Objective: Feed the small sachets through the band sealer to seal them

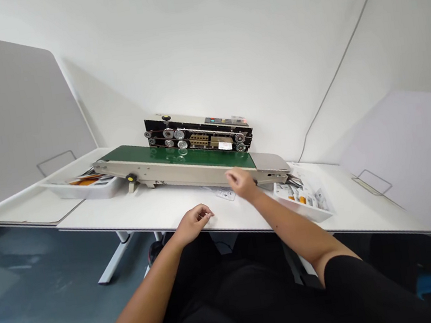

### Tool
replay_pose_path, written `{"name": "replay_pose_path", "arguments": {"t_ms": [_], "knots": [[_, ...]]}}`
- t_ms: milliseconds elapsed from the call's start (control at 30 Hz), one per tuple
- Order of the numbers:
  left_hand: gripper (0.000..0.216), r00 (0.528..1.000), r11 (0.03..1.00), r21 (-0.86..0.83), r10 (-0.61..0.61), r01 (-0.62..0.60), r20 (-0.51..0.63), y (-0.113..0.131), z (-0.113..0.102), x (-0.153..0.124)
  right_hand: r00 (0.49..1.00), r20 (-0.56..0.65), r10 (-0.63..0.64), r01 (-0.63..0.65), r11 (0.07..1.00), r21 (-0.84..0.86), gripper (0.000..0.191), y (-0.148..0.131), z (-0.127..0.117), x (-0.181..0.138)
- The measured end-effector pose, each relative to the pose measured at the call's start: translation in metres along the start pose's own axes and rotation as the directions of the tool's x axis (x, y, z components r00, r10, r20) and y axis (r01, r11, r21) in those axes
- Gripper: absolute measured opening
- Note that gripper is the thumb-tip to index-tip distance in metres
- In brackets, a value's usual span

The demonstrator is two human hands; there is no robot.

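Observation:
A continuous band sealer (199, 131) stands on the white table (135, 218), with its green conveyor belt (178, 153) running along a beige body (185, 172). My right hand (240, 183) hangs close in front of that body, its fingers loosely curled and holding nothing I can see. Just below it lies a small white card (226, 193). My left hand (194, 223) rests near the table's front edge, empty, with its fingers together and relaxed, well short of the machine.
A white tray (83, 192) holding orange and dark packets sits left of the sealer. Another white tray (310, 208) with printed packets sits to its right. Grey partition panels (3, 106) rise on the left and right behind the table. The floor lies below at left.

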State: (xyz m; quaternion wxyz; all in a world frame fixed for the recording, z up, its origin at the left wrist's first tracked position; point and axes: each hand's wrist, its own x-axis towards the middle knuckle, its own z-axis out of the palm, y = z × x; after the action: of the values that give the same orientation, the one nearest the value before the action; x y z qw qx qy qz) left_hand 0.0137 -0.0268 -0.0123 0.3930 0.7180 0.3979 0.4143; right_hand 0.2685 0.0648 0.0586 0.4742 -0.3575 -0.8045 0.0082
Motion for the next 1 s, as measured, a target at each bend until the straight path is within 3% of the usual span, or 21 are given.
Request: {"name": "replay_pose_path", "arguments": {"t_ms": [67, 167, 267, 367, 533, 700, 800, 867, 1000], "knots": [[0.022, 1.0, 1.0, 0.003, 0.01, -0.01, -0.009, 0.002, 0.0, 0.0, 0.982, 0.183, -0.039, 0.042, 0.999, -0.014, 0.024, -0.01, 0.028, -0.034], [0.023, 1.0, 1.0, 0.005, 0.017, -0.017, -0.008, 0.004, 0.0, -0.001, 0.952, 0.28, 0.121, -0.112, 0.993, -0.048, 0.036, -0.01, 0.061, -0.063], [0.024, 1.0, 1.0, -0.008, 0.015, -0.015, 0.0, 0.005, -0.001, -0.001, 0.893, 0.32, 0.316, -0.305, 0.949, -0.085, 0.048, -0.003, 0.071, -0.069], [0.025, 1.0, 1.0, -0.015, 0.004, -0.004, -0.001, 0.006, -0.001, 0.0, 0.851, 0.346, 0.395, -0.375, 0.918, -0.127, 0.052, 0.002, 0.068, -0.066], [0.028, 1.0, 1.0, -0.001, -0.004, 0.004, -0.006, 0.007, -0.002, 0.001, 0.876, 0.37, 0.309, -0.3, 0.95, -0.081, 0.042, 0.001, 0.06, -0.065], [0.024, 0.991, 0.996, 0.074, 0.066, -0.058, -0.113, 0.002, 0.0, 0.003, 0.933, 0.346, 0.096, -0.195, 0.945, 0.263, 0.022, -0.009, 0.054, -0.066], [0.033, 0.956, 0.983, 0.166, 0.116, -0.072, -0.27, -0.004, 0.005, 0.008, 0.957, 0.287, 0.046, -0.191, 0.846, 0.497, 0.021, -0.014, 0.048, -0.065], [0.047, 0.939, 0.978, 0.207, 0.108, -0.04, -0.326, -0.007, 0.007, 0.011, 0.959, 0.271, 0.083, -0.242, 0.735, 0.633, 0.022, -0.015, 0.044, -0.064], [0.066, 0.962, 0.98, 0.2, 0.059, -0.005, -0.268, -0.008, 0.006, 0.013, 0.917, 0.358, 0.178, -0.4, 0.393, 0.828, 0.023, -0.014, 0.033, -0.063]]}}
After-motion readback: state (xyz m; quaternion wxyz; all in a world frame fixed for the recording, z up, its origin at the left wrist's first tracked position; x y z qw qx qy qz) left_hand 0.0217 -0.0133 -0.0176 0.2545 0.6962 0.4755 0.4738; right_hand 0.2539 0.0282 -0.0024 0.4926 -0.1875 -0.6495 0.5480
